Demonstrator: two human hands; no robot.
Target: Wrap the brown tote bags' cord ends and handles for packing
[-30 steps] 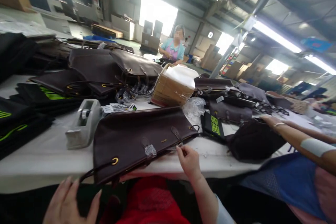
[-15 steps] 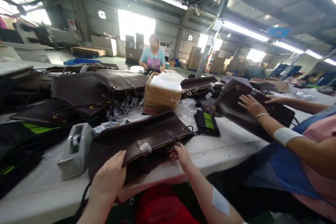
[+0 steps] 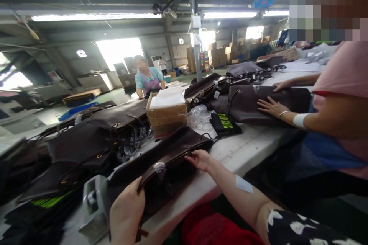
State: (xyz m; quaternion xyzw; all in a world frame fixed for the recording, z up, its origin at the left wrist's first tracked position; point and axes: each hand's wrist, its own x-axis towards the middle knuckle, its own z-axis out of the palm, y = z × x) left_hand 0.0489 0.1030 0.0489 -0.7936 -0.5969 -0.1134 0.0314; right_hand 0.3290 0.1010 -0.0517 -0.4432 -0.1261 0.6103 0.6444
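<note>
A dark brown leather handbag [image 3: 172, 147] lies tilted at the table's front edge, its opening facing me. My left hand [image 3: 128, 208] is closed on the left end of its rim, thumb on top and the other fingers hidden. My right hand [image 3: 200, 160] pinches the rim near the right end, beside a strap. Clear plastic wrapping [image 3: 160, 167] covers a fitting at the middle of the rim. A grey tape dispenser [image 3: 96, 214] stands left of the bag, close to my left hand.
A cardboard box [image 3: 166, 120] with white sheets stands behind the bag, crumpled clear plastic [image 3: 198, 116] beside it. A black pouch with green lettering [image 3: 225, 122] lies to the right. More brown bags [image 3: 77, 141] are piled left. At right, a co-worker's hands [image 3: 271, 107] rest on another bag.
The view has turned to the right. My hands keep hold of the handbag's rim, which is tilted more steeply. The co-worker's bag now lies flatter.
</note>
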